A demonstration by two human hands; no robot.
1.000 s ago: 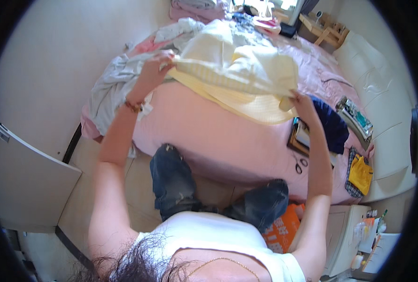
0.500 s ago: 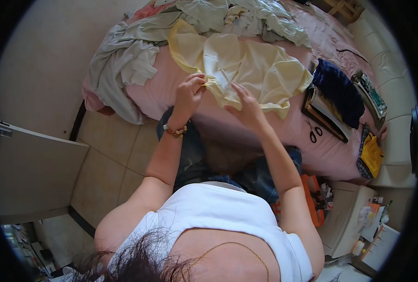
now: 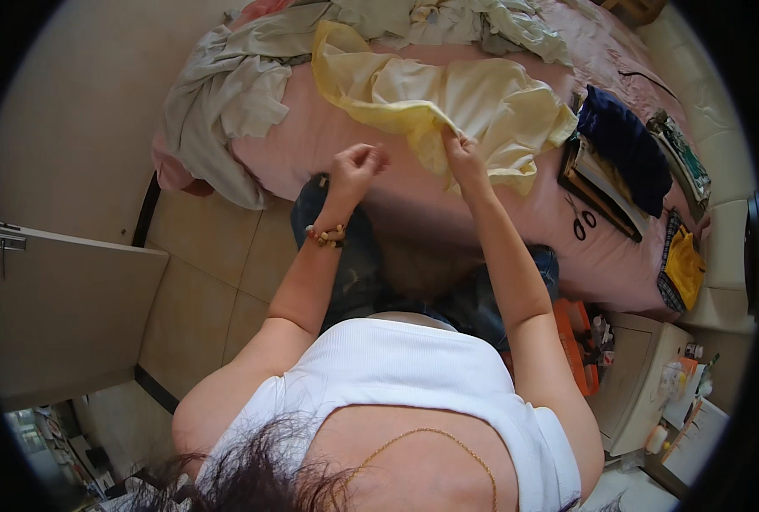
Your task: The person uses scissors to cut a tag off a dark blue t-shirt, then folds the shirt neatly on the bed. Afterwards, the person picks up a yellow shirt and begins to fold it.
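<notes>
A thin pale yellow cloth (image 3: 490,98) with a deeper yellow edge lies partly on the pink-covered bed; its exact kind does not show. My right hand (image 3: 465,158) pinches its near edge and holds that part up off the bed. Apart from the cloth, to its left, my left hand (image 3: 356,177) hovers near the bed's front edge with the fingers curled together. Its fingertips are a little blurred, and whether anything small is between them I cannot make out. A bead bracelet (image 3: 327,235) circles my left wrist.
Crumpled pale grey-green cloth (image 3: 217,119) hangs over the bed's left corner. Black-handled scissors (image 3: 582,220) lie right of my right hand, beside folded dark blue cloth (image 3: 622,145). A bedside cabinet (image 3: 631,367) stands at right, a white door (image 3: 64,307) at left.
My left hand has let go of the yellow cloth and moved slightly down from it. My right hand has gone from lying open on the cloth to gripping its edge and lifting it.
</notes>
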